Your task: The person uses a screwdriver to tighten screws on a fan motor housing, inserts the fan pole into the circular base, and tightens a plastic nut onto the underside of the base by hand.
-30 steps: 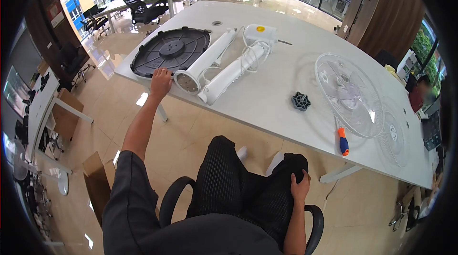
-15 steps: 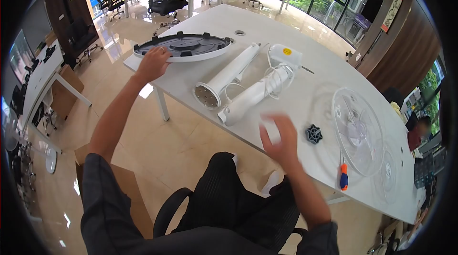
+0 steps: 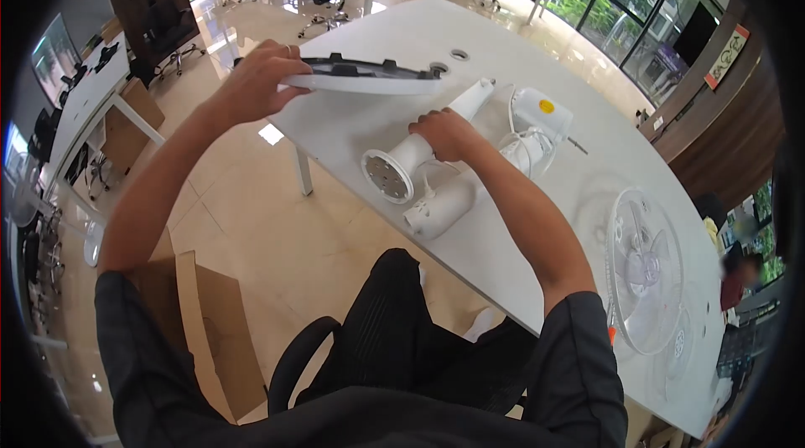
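Observation:
My left hand (image 3: 260,83) grips the near-left rim of a round fan base (image 3: 369,85), white outside with a black ribbed underside facing up. The base is tilted above the table's far-left part. My right hand (image 3: 444,134) is closed around a white fan pole (image 3: 409,155), which lies on the table with its round, holed flange (image 3: 387,177) facing me. Beside the pole lies a second white tube (image 3: 443,207), partly hidden by my right forearm. At its far end are a white motor housing (image 3: 543,113) with a yellow sticker and a looped white cord.
A clear fan grille with blades (image 3: 644,268) lies on the right of the white table (image 3: 579,222). An orange screwdriver tip-end (image 3: 612,336) shows beside my right sleeve. A cardboard box (image 3: 222,339) stands on the floor at left. Another person (image 3: 738,276) is at far right.
My right hand has moved left and closed on the pole. My left hand has raised and tilted the base's near edge. The view has shifted; my right arm now hides the black knob.

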Available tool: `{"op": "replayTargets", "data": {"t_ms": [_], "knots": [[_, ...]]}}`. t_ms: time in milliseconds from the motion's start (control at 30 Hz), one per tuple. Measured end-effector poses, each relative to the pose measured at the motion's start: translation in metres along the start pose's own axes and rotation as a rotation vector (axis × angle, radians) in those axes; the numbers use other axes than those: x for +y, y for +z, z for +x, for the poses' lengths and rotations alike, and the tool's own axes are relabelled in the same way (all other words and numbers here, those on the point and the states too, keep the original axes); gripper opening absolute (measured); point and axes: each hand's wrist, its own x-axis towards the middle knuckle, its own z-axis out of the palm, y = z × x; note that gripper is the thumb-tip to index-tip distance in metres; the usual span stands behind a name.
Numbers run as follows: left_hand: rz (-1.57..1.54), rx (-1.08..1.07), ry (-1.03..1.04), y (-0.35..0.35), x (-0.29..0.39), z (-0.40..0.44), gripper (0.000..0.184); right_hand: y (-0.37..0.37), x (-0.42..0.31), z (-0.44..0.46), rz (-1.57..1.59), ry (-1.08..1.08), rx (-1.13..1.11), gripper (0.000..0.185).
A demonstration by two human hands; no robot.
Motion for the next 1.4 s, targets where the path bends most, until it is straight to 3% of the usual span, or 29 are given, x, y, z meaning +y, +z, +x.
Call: {"op": "replayTargets", "data": {"t_ms": [267,400,533,600,667,733,867,900,1100,1200,1267,1300,1400], "knots": [[-0.048,0.043,0.094,0.001,0.000,-0.015,0.019,-0.068,-0.005,-0.045,0.221,0.045,0.332,0.051],[-0.080,0.035,0.065,-0.002,-0.004,-0.001,0.016,-0.126,-0.020,-0.082,0.380,0.036,0.451,0.038],[-0.131,0.015,0.050,-0.007,-0.011,0.026,0.025,-0.176,-0.022,-0.129,0.857,-0.248,0.841,0.039],[-0.189,0.003,0.028,-0.005,-0.011,0.044,0.029,-0.244,-0.088,-0.175,0.776,0.047,0.952,0.042],[-0.220,0.084,0.045,-0.009,-0.013,0.062,0.034,-0.265,-0.036,-0.203,0.571,-0.309,1.126,0.047],[-0.184,0.109,0.044,-0.021,-0.012,0.080,0.036,-0.294,-0.065,-0.238,0.521,-0.117,1.258,0.059],[-0.175,0.151,-0.071,-0.045,-0.023,0.109,0.040,-0.316,-0.120,-0.307,0.869,-0.015,1.433,0.078],[-0.184,0.035,-0.160,-0.060,-0.022,0.113,0.042,-0.315,-0.131,-0.326,0.913,0.005,1.365,0.081],[-0.187,0.066,-0.365,-0.106,-0.028,0.112,0.054,-0.253,-0.210,-0.347,1.291,0.190,1.176,0.087],[-0.173,0.066,-0.412,-0.131,-0.025,0.101,0.059,-0.197,-0.241,-0.332,1.655,0.431,0.956,0.078],[-0.386,0.064,-0.540,-0.144,-0.014,0.094,0.045,-0.169,-0.252,-0.309,1.756,0.564,0.715,0.064],[-0.431,0.116,-0.569,-0.148,-0.012,0.091,0.039,-0.151,-0.252,-0.293,1.753,0.541,0.590,0.053],[-0.331,0.033,-0.622,-0.179,0.004,0.077,0.036,-0.129,-0.265,-0.232,1.778,0.587,0.369,0.050]]}}
